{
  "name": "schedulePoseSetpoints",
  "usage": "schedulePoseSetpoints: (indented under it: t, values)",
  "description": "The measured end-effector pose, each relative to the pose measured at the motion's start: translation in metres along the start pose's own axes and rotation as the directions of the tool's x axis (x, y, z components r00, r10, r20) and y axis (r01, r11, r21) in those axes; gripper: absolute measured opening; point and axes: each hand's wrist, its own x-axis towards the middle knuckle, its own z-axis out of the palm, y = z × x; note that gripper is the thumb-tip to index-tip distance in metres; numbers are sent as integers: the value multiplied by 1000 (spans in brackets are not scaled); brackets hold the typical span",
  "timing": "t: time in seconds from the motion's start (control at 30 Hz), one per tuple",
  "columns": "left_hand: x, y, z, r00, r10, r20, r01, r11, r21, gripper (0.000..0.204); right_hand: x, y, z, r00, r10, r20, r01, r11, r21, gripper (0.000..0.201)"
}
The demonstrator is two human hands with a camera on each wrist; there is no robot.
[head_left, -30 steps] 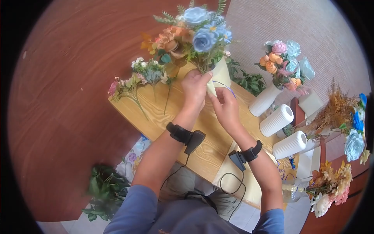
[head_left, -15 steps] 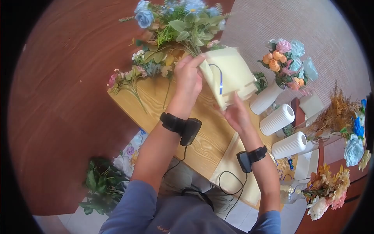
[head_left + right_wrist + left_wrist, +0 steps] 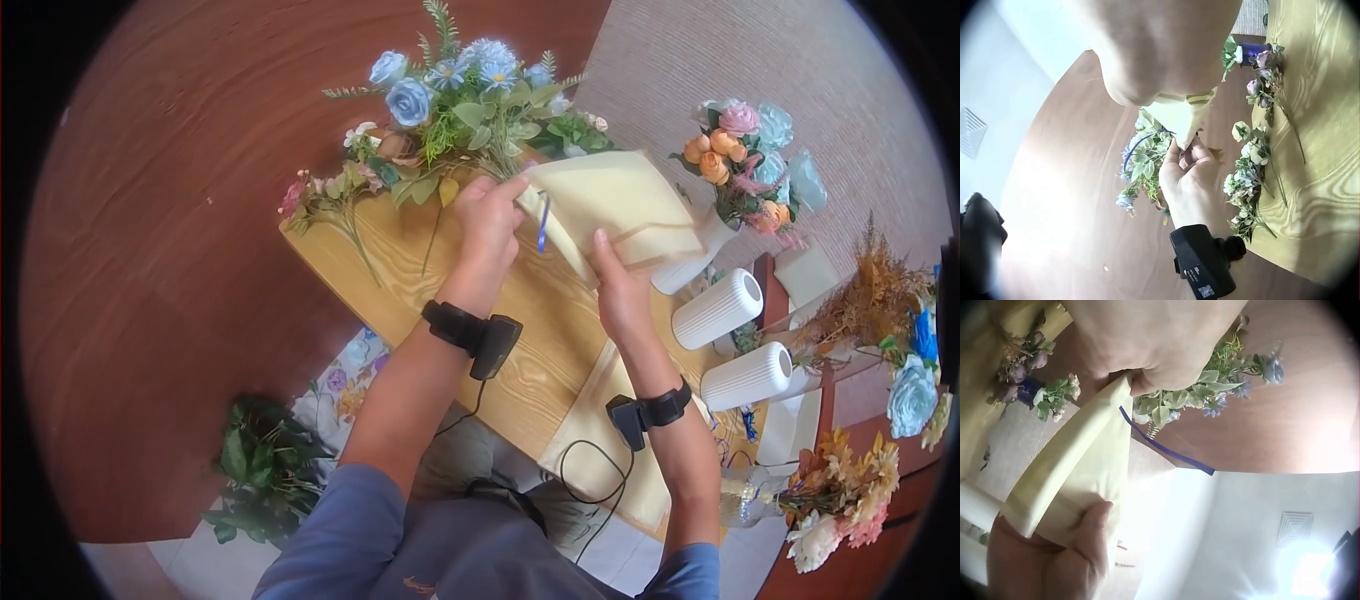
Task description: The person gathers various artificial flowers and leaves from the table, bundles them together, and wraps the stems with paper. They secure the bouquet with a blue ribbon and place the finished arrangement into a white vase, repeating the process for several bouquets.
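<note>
A bouquet of artificial flowers (image 3: pixel 480 105), blue blooms with green leaves, leans away over the far end of the table. My left hand (image 3: pixel 488 218) grips its gathered stems together with the narrow end of pale yellow wrapping paper (image 3: pixel 625 190). From that grip a dark blue ribbon (image 3: pixel 1169 452) dangles loose across the paper. My right hand (image 3: pixel 622 285) holds the paper's wide lower part, thumb on top and fingers hidden underneath. In the right wrist view, the left thumb and fingers (image 3: pixel 1179 156) pinch the paper's tip.
Loose flower sprigs (image 3: pixel 345 215) lie on the wooden table (image 3: pixel 520 365) at the left. White ribbed vases (image 3: pixel 718 308) stand at the right, beside a vase of mixed flowers (image 3: pixel 740 155). More wrapping paper (image 3: pixel 590 440) lies at the near edge. A leafy plant (image 3: pixel 262 465) is low left.
The paper has swung out and spread to the right, with the right hand sliding down to its lower edge. The bouquet has turned, its blue blooms shifting left; the ribbon now hangs shorter in view.
</note>
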Motion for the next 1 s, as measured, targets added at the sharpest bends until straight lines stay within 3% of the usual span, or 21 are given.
schedulePoseSetpoints:
  t: [0.03, 0.07, 0.13, 0.17, 0.2, 0.27, 0.3, 0.33, 0.47, 0.57, 0.6, 0.63, 0.67, 0.77, 0.8, 0.83, 0.87, 0.9, 0.93, 0.97, 1.0]
  values:
    - [1, 0, 1, 1000, -11, -28, 10, 998, -59, 22, -4, -3, 1, 999, -26, 27, 31, 978, -207, 35]
    - [3, 1, -3, 999, -8, -32, 7, 998, -60, 22, -6, -1, 1, 999, -25, 31, 31, 978, -206, 35]
    - [7, 0, -13, 999, -42, -5, 42, 990, 132, 21, -11, 1, 0, 968, -201, 149, 248, 853, -459, 38]
    - [8, -3, -14, 999, -43, -6, 43, 990, 131, 21, -11, 0, -1, 968, -199, 150, 247, 853, -461, 38]
    - [8, -3, -13, 999, -39, 4, 39, 996, 79, 21, -11, -2, -4, 925, -253, 282, 375, 715, -590, 40]
    - [7, -5, -9, 999, -35, 15, 35, 999, 26, 21, -10, -8, -3, 866, -275, 417, 498, 542, -677, 43]
    - [7, -7, -9, 999, -32, 11, 32, 999, -1, 21, -10, -12, 2, 806, -387, 448, 574, 327, -751, 44]
    - [8, -9, -8, 1000, -28, 8, 28, 999, -27, 21, -8, -14, 4, 724, -479, 496, 603, 92, -792, 45]
    - [9, -14, -7, 1000, -14, 18, 15, 1000, -27, 22, 5, 33, -19, 759, -515, 398, 478, 26, -878, 50]
    - [4, -15, -4, 1000, -14, 21, 16, 997, -80, 18, 6, 33, -27, 688, -599, 411, 603, 155, -783, 55]
    - [-1, -10, 0, 998, -39, 49, 44, 995, -94, 10, 2, 22, -20, 895, -393, 209, 437, 687, -581, 57]
    - [-5, -7, 3, 995, -64, 78, 72, 992, -108, 6, 2, 19, -17, 957, -229, 175, 282, 871, -403, 58]
    - [-6, -6, 2, 995, -62, 77, 70, 992, -109, 6, 2, 16, -14, 989, -59, 136, 86, 975, -203, 58]
    - [-7, -5, -2, 981, -109, 158, 123, 989, -82, 8, 5, 20, -13, 969, -136, 208, 203, 917, -343, 45]
    - [-7, -4, -4, 964, -130, 234, 166, 975, -146, 11, 7, 24, -15, 971, -84, 224, 71, 996, 62, 43]
    - [-7, -3, -5, 940, -142, 309, 212, 956, -205, 16, 9, 26, -16, 964, -42, 262, -84, 888, 452, 42]
    - [-6, -3, -5, 940, -139, 310, 209, 956, -204, 16, 10, 27, -18, 964, -45, 263, -82, 887, 454, 42]
    - [-5, -6, -8, 931, -144, 336, 225, 950, -216, 21, 10, 25, -18, 966, 20, 258, -65, 984, 167, 39]
    - [-3, -8, -10, 920, -148, 362, 241, 944, -228, 27, 9, 23, -17, 969, 80, 233, -49, 990, -136, 37]
    - [0, -11, -12, 921, -146, 362, 239, 944, -228, 27, 8, 20, -14, 969, 80, 235, -49, 990, -136, 37]
    - [1, -11, -12, 912, -118, 394, 228, 942, -247, 29, 4, 16, -9, 967, 158, 199, -155, 987, -30, 36]
